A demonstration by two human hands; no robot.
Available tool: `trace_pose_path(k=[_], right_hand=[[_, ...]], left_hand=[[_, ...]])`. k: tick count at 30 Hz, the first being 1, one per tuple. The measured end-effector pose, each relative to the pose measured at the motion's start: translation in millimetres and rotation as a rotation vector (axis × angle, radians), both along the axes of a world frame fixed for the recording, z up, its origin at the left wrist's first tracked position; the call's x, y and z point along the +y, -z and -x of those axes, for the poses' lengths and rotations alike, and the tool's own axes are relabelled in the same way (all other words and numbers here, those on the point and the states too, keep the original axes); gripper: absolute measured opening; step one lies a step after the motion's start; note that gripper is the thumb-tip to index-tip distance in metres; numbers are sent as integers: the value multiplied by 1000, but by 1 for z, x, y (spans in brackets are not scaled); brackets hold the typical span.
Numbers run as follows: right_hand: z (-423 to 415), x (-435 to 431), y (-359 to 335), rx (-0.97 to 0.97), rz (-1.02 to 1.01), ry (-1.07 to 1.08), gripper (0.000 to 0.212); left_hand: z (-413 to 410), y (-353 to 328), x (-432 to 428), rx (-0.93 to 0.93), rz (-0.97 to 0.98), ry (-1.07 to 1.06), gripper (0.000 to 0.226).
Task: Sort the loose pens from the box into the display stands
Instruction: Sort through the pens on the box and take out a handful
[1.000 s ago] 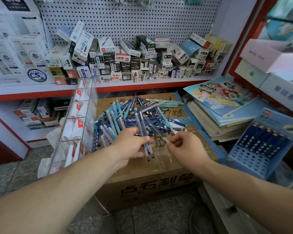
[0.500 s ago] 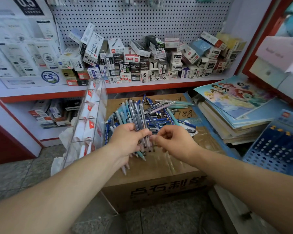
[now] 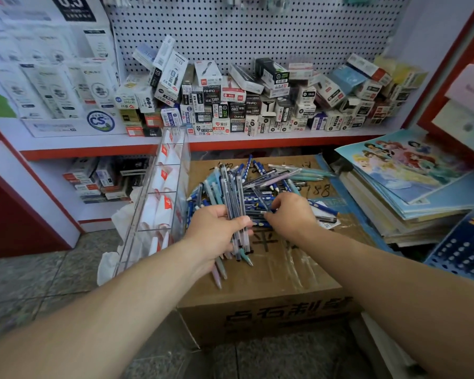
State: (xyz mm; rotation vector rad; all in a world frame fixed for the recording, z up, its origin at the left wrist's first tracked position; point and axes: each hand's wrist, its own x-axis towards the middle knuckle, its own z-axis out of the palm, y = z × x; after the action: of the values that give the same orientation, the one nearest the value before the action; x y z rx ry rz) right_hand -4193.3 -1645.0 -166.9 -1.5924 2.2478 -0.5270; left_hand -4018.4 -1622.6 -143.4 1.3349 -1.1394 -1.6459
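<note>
A pile of loose pens point(image 3: 279, 181), blue, teal and grey, lies on top of a closed cardboard box point(image 3: 282, 285). My left hand point(image 3: 216, 231) grips a bundle of grey pens point(image 3: 234, 203) that stand nearly upright over the pile. My right hand point(image 3: 292, 214) reaches into the pile just beside the bundle, its fingers curled and pinching a dark blue pen point(image 3: 260, 213). A clear acrylic display stand point(image 3: 162, 192) with tiered compartments leans at the box's left side. A blue perforated pen stand point(image 3: 465, 247) sits at the far right.
A red-edged shelf point(image 3: 257, 143) behind the box carries many small pen boxes under a pegboard. A stack of notebooks and colouring books point(image 3: 405, 192) lies to the right of the box. Tiled floor shows at the lower left.
My left hand has raised its bundle of grey pens more upright. My right hand has moved left from the box's front into the pile, close to the bundle.
</note>
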Motion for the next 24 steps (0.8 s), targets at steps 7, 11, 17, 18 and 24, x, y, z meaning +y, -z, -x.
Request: trace_pose_path(k=[7,11,17,18,24], right_hand=[[11,30,-14,-127,24,-26,13],[18,51,-16,-172,37,-65,14],[18,78,-23,-326,114,-128,13],[18,82,-23,-369,117,-131,14],[20,98,-25,-506,101,-153,17]], left_hand=[[1,0,-1,4,5,4,17],[6,-1,1,-8,3,34,18],[16,0,4,-19,-28,39,12],[18,0,4,-16,-38,40,12],[36,-3,15,58,-90,126,12]])
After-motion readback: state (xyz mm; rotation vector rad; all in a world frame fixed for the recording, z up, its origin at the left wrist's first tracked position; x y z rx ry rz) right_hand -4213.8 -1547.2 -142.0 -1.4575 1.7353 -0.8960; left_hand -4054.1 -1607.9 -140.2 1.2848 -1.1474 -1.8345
